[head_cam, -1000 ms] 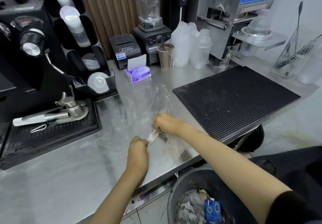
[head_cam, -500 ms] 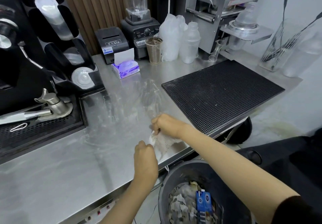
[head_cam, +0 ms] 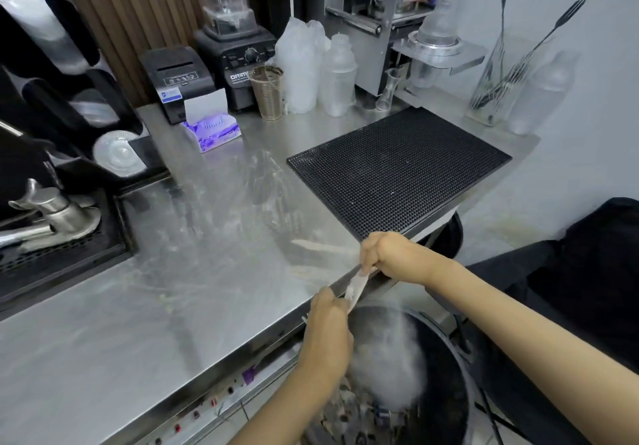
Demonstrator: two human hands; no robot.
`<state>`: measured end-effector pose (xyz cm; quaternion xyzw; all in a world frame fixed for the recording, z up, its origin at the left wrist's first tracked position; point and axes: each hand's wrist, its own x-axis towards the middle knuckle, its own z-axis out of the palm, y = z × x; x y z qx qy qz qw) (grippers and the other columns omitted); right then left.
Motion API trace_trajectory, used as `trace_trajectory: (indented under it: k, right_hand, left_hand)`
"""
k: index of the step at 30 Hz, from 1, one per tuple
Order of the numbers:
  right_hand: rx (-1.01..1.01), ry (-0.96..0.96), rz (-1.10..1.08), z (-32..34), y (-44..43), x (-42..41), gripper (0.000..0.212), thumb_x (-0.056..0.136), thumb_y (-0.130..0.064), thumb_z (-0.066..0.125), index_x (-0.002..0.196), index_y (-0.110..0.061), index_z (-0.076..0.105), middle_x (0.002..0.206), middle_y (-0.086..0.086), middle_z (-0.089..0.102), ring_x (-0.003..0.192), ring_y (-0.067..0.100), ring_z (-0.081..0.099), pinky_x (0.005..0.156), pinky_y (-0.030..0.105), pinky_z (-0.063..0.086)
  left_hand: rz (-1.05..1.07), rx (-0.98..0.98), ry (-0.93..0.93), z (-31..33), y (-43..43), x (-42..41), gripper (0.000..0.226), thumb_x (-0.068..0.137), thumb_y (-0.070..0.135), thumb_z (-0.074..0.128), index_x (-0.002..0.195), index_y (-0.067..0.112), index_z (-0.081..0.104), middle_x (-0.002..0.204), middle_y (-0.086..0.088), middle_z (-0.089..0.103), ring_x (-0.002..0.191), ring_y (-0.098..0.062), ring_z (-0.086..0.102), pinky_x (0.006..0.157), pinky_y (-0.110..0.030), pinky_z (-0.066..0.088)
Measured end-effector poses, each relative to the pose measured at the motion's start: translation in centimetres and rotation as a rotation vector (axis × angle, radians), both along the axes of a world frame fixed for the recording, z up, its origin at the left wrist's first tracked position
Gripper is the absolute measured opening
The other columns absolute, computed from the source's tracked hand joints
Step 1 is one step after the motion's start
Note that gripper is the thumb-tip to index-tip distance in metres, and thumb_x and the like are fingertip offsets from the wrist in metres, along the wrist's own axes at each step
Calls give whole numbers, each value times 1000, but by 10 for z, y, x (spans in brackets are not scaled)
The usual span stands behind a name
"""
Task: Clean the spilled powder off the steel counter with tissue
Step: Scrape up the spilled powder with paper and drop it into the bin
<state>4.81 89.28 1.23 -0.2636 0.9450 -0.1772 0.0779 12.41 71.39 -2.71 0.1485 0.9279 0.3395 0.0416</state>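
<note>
The tissue (head_cam: pixel 356 287) is stretched between both hands at the near edge of the tabletop (head_cam: pixel 138 323), at about 5 o'clock of the steel surface. The right hand (head_cam: pixel 383 254) pinches its upper end and the left hand (head_cam: pixel 326 327) its lower end. Each grip is curled tight on the paper. Below them, at 6 o'clock, a white powder cloud (head_cam: pixel 387 358) hangs over the open bin (head_cam: pixel 460 351), so the gathered heap looks to be going into the rubbish.

The job seems mostly done but not finished. A pale powder streak (head_cam: pixel 321 245) lies at 9 o'clock of the right hand, just beside the bar mat (head_cam: pixel 397 168). Faint dusty smears fan toward 11 o'clock, up to the tissue pack (head_cam: pixel 212 130). Those likely call for another wipe, perhaps with a fresh sheet.

The fingertips are hidden behind the knuckles. Motion blur softens the tissue, so how much powder clings to it is hard to tell. The cloud veils the bin's contents, and the bin's near rim is cut off by the picture's bottom edge.
</note>
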Motion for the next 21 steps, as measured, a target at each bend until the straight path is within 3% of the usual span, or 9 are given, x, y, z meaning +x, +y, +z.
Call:
trace_trajectory:
  k: [4,6,8,10,12,14,16,18,21]
  right_hand:
    - [-27,-66,-96,3,-19,-14,27,77,11,54,86,-4,74,93,9,70,88,13,54,78,-6,25]
    - [-36,-40,-104,6,-36,-30,20,80,4,58,86,-4,75,94,9,70,90,16,58,87,5,35]
    - [-37,5,-115,7,-56,-52,16,81,0,60,87,-5,74,95,10,70,91,22,61,91,29,46]
    - [10,21,-120,7,-76,-74,19,82,1,57,93,-3,73,99,13,68,92,27,62,87,38,47]
    - [87,5,-105,7,-91,-89,22,84,2,54,97,-1,70,103,17,67,93,32,62,86,38,48]
    - [129,1,-97,2,-96,-94,22,82,4,54,96,0,71,101,18,68,91,33,63,84,37,48]
    - [131,22,-82,-5,-89,-91,22,79,7,55,92,0,72,97,16,69,86,32,64,82,39,50]
    - [131,56,-54,-13,-75,-80,17,79,5,57,85,0,73,91,15,69,82,31,64,78,42,51]
    - [100,21,-73,-16,-50,-50,14,83,-1,59,87,-1,72,92,13,69,85,28,63,82,41,51]
  left_hand:
    - [55,-1,61,3,-20,-22,27,81,-10,43,90,5,63,80,4,34,77,-15,39,59,-20,28]
    - [108,22,84,10,-33,-43,32,75,-17,44,89,0,66,79,0,37,77,-18,39,61,-19,30]
    - [160,13,92,19,-50,-70,27,74,-19,46,84,-2,64,80,-5,39,77,-20,40,64,-27,35]
    - [179,17,95,25,-66,-96,32,79,-14,45,67,14,55,81,-5,39,79,-20,41,61,-23,29]
    - [172,-20,83,19,-76,-114,42,81,-13,45,63,25,46,86,-7,38,83,-21,39,67,-20,26]
    - [201,-21,10,11,-79,-121,28,83,-10,45,71,12,56,86,-9,40,84,-26,44,72,-30,32]
    - [238,47,-18,10,-73,-115,20,85,-3,45,69,9,46,81,-8,40,79,-25,44,67,-35,34]
    - [200,-32,73,11,-65,-102,22,89,6,44,69,12,37,78,-5,38,73,-20,39,61,-33,30]
    - [109,-42,83,11,-46,-70,25,93,14,43,68,13,37,77,-1,38,69,-18,37,59,-30,29]
